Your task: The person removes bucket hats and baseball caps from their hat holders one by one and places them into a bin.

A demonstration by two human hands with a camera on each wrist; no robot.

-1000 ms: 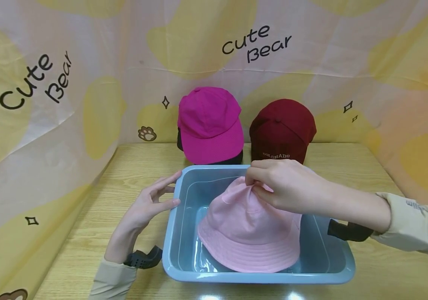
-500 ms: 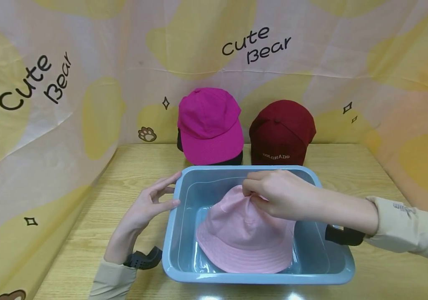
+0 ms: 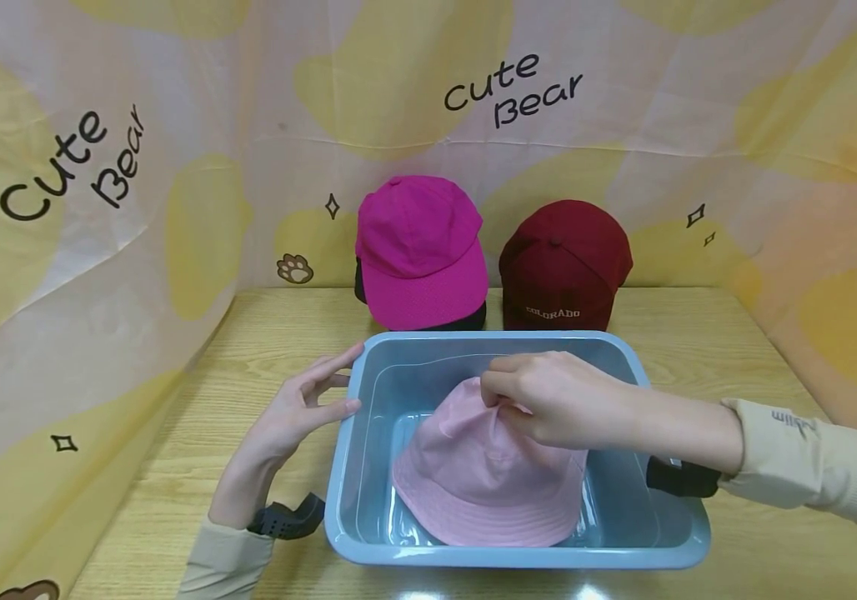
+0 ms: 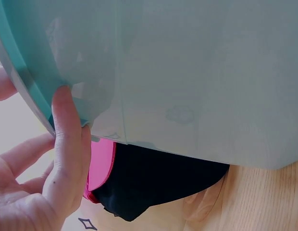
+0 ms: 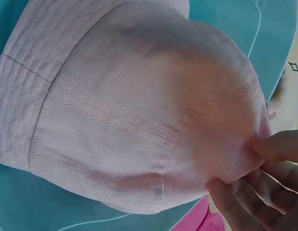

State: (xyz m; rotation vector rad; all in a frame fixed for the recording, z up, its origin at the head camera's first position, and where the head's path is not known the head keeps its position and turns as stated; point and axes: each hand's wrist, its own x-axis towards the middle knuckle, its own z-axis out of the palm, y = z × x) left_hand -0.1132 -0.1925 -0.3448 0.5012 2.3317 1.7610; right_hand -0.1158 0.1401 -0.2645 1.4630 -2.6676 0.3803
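Note:
A pink bucket hat (image 3: 488, 492), crown up and brim down, is inside a light blue plastic basin (image 3: 518, 558). My right hand (image 3: 552, 400) pinches the top of the crown between thumb and fingers, bunching the cloth; the right wrist view shows the thumb and fingers on the crown (image 5: 139, 110). At the basin's left side, my left hand (image 3: 297, 408) touches the rim with extended fingers and thumb. From the left wrist, a finger of that hand lies against the basin's outer wall (image 4: 187, 86). The right hand covers part of the hat's crown.
Behind the basin, a magenta cap (image 3: 421, 242) rests on top of something black (image 3: 469, 321), beside a maroon cap (image 3: 567, 258) lettered COLORADO. A wooden table (image 3: 271, 325) carries everything, and a patterned cloth (image 3: 368, 100) hangs along the back and sides.
My right hand has lowered the bucket hat deeper into the basin, moving slightly leftward and toward me. The left hand stays at the rim.

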